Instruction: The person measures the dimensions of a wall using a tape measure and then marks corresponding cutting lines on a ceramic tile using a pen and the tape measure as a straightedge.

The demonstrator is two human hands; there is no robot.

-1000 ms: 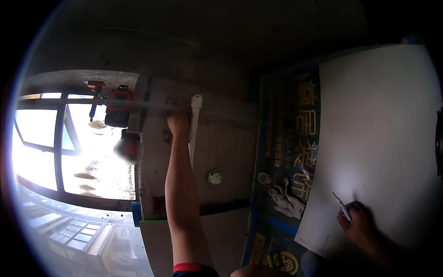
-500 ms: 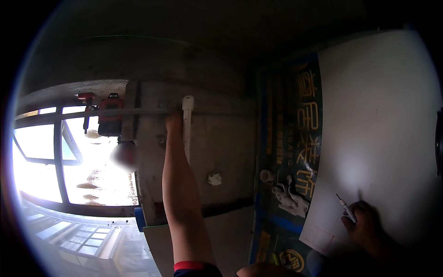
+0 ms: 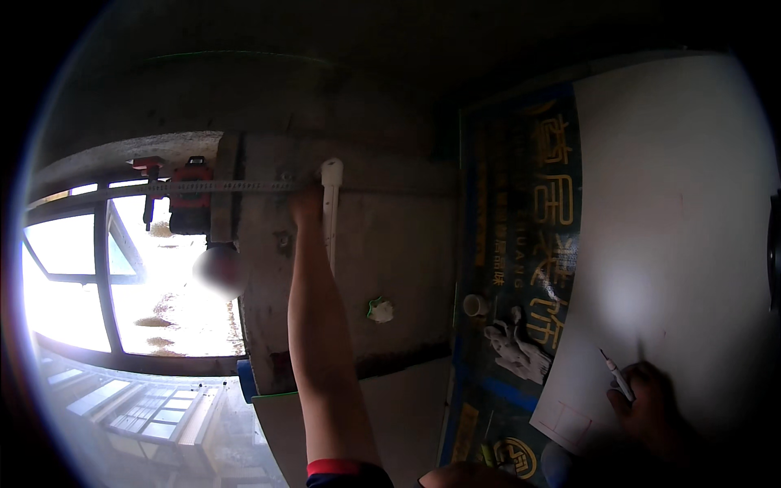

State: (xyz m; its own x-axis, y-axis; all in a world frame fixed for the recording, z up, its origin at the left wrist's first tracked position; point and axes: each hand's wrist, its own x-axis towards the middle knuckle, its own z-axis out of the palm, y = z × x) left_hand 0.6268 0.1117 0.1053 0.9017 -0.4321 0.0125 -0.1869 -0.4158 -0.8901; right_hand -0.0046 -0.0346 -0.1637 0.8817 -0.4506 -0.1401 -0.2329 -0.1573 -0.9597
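In the head view, we had the left hand [image 3: 307,205] at the centre left of the frame, by the measuring tape [image 3: 244,186] and just left of the white strip [image 3: 329,221]. Its fingers were too dark for us to tell how far they were closed or whether they gripped the tape. The tape ran level from the left of the frame to that hand, crossing in front of the red and black tool [image 3: 192,203]. If our hold was loose, we judged, the tape could sag or slip, and a sideways tug could catch the tool. Glare from the window [image 3: 69,313] and the dim wall [image 3: 390,244] could make us misread the marks.

At the lower right, our right hand [image 3: 643,398] was closed around a pen [image 3: 621,382], its tip pointing up and left over the white board [image 3: 659,203]. We could not tell whether the tip touched; a careless wrist could leave a stray line or smear the red lines [image 3: 565,419] near the board's bottom corner. The grey glove [image 3: 518,350] lay just beside the board's left edge, and a shift of the board could push it into the small cup [image 3: 475,306].
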